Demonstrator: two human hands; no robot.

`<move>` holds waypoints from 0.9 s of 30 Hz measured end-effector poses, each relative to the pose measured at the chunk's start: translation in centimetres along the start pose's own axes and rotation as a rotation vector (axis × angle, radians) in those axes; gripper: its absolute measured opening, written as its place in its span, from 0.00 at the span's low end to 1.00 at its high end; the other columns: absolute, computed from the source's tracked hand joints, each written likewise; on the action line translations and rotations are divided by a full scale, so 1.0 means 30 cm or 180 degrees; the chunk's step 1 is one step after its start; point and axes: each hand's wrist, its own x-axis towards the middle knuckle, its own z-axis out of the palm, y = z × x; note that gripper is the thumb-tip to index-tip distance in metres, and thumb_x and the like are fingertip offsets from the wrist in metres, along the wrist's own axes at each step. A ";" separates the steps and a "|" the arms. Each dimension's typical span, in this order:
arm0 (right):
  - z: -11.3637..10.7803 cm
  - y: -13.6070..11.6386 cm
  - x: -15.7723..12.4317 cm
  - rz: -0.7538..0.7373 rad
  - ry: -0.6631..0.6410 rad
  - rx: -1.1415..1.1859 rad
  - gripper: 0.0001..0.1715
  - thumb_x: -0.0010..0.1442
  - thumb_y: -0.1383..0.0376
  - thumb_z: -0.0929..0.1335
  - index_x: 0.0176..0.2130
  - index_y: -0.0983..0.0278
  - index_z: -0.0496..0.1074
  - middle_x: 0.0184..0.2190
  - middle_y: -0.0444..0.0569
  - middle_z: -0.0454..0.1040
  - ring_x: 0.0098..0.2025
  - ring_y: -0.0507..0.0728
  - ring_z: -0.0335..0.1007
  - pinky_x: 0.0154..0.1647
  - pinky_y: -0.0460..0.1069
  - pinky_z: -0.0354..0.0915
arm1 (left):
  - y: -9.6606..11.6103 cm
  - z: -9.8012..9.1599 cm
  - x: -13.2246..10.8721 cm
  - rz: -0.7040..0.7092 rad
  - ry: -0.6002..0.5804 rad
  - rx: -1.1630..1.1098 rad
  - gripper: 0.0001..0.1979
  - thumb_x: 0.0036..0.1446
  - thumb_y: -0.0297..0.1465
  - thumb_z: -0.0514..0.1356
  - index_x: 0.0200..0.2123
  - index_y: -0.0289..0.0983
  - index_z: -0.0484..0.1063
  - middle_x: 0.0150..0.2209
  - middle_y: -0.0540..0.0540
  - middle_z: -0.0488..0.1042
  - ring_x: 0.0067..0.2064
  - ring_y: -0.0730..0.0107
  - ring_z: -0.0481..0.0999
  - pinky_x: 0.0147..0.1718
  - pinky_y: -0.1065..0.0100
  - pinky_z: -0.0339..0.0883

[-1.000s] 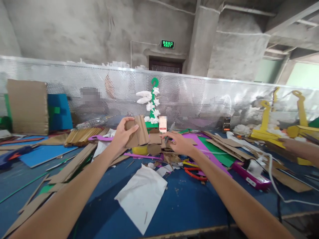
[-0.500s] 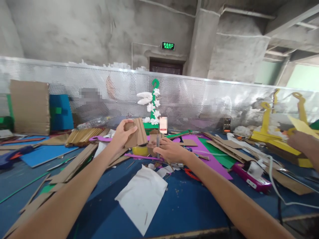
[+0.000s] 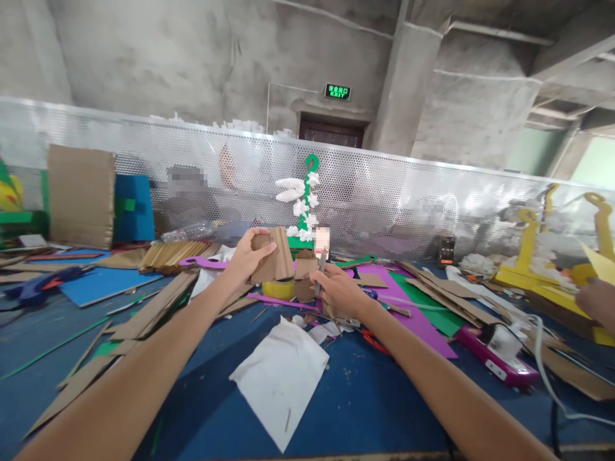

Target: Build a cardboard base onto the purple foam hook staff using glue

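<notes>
My left hand (image 3: 250, 254) grips a folded piece of brown corrugated cardboard (image 3: 275, 255), thumb across its front face. In my right hand (image 3: 339, 289) is a slim grey blade-like tool (image 3: 321, 264), held upright between thumb and fingers; its exact kind is not clear. The tool is apart from the cardboard, to its right. Below the cardboard lies a roll of yellow tape (image 3: 278, 290). Behind my hands stands a green hooked stand (image 3: 307, 208) hung with white flower shapes (image 3: 300, 208). A phone (image 3: 322, 242) with a lit screen is propped in front of it.
White paper (image 3: 283, 378) lies nearest me on the blue tabletop (image 3: 384, 410). A purple power strip (image 3: 500, 355) with cords is at right, a blue glue gun (image 3: 41, 288) at left. Cardboard strips (image 3: 148, 307) surround my arms. Another person's hand (image 3: 596, 299) shows at the right edge.
My right hand has closed round the grey tool and raised it slightly. My left hand still holds the cardboard. The whole view has shifted a little, moving the scene right.
</notes>
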 end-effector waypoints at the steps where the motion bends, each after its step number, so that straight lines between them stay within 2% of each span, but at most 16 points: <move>1: 0.008 -0.004 0.004 0.0102 0.0095 0.0058 0.16 0.62 0.77 0.62 0.47 0.62 0.67 0.43 0.53 0.76 0.50 0.61 0.67 0.54 0.54 0.61 | 0.003 -0.001 -0.002 0.0030 -0.0023 0.0003 0.20 0.53 0.43 0.67 0.45 0.42 0.70 0.48 0.45 0.74 0.45 0.52 0.74 0.43 0.57 0.69; 4: 0.017 -0.028 0.019 0.0348 0.0434 0.0258 0.11 0.63 0.74 0.64 0.44 0.61 0.67 0.41 0.51 0.77 0.48 0.60 0.69 0.52 0.52 0.63 | 0.015 0.000 -0.009 0.0146 -0.0071 0.0057 0.19 0.53 0.43 0.66 0.46 0.42 0.69 0.47 0.45 0.73 0.46 0.53 0.73 0.44 0.56 0.70; 7: -0.013 -0.059 0.029 0.0599 0.0791 0.0679 0.03 0.66 0.66 0.67 0.40 0.59 0.66 0.40 0.50 0.78 0.47 0.61 0.71 0.50 0.53 0.64 | 0.028 0.004 -0.016 0.0234 -0.0138 0.0227 0.20 0.54 0.42 0.64 0.47 0.41 0.67 0.49 0.46 0.73 0.47 0.54 0.73 0.47 0.56 0.70; 10: -0.080 -0.083 0.024 0.0799 0.1249 0.1479 0.11 0.71 0.56 0.64 0.38 0.59 0.65 0.39 0.50 0.79 0.44 0.59 0.75 0.46 0.53 0.66 | 0.043 0.012 -0.024 0.0474 -0.0225 0.0355 0.19 0.55 0.41 0.63 0.48 0.41 0.66 0.51 0.45 0.72 0.50 0.55 0.73 0.50 0.56 0.69; 13: -0.160 -0.100 0.006 0.0775 0.1839 0.2339 0.19 0.74 0.49 0.59 0.48 0.58 0.67 0.39 0.50 0.81 0.37 0.57 0.76 0.38 0.51 0.69 | 0.060 0.025 -0.038 0.0916 -0.0429 0.0446 0.18 0.58 0.40 0.62 0.49 0.41 0.66 0.54 0.44 0.71 0.54 0.54 0.71 0.56 0.54 0.65; 15: -0.207 -0.115 -0.008 0.0662 0.2107 0.2526 0.25 0.73 0.46 0.59 0.54 0.58 0.70 0.40 0.51 0.81 0.37 0.58 0.76 0.36 0.52 0.71 | 0.072 0.039 -0.053 0.1138 -0.0584 0.0515 0.17 0.60 0.39 0.61 0.50 0.41 0.65 0.54 0.44 0.71 0.56 0.54 0.70 0.59 0.54 0.62; 17: -0.243 -0.136 -0.017 0.0643 0.2185 0.2458 0.24 0.72 0.47 0.61 0.54 0.58 0.74 0.41 0.51 0.81 0.37 0.57 0.76 0.37 0.53 0.72 | 0.086 0.056 -0.072 0.1249 -0.0731 0.0560 0.16 0.62 0.38 0.61 0.51 0.42 0.65 0.53 0.44 0.72 0.57 0.55 0.71 0.60 0.55 0.61; 20: -0.269 -0.167 -0.016 0.0847 0.2149 0.2305 0.17 0.70 0.53 0.66 0.50 0.58 0.77 0.38 0.50 0.82 0.36 0.58 0.77 0.38 0.53 0.73 | 0.109 0.082 -0.103 0.1296 -0.1032 0.0614 0.15 0.62 0.37 0.61 0.51 0.43 0.65 0.53 0.45 0.72 0.57 0.55 0.72 0.59 0.56 0.62; 25: -0.259 -0.177 0.001 0.0965 0.2283 0.2219 0.14 0.69 0.56 0.67 0.47 0.60 0.78 0.42 0.52 0.82 0.36 0.57 0.79 0.39 0.53 0.74 | 0.138 0.105 -0.133 0.1180 -0.1351 0.0763 0.15 0.62 0.38 0.60 0.51 0.43 0.66 0.51 0.47 0.75 0.53 0.55 0.75 0.52 0.58 0.67; 27: -0.255 -0.170 0.005 0.0880 0.2381 0.2111 0.12 0.68 0.57 0.68 0.44 0.60 0.79 0.45 0.52 0.81 0.41 0.58 0.79 0.43 0.54 0.75 | 0.144 0.108 -0.136 0.1202 -0.1370 0.0751 0.14 0.62 0.38 0.61 0.50 0.43 0.66 0.51 0.47 0.75 0.52 0.56 0.75 0.51 0.58 0.68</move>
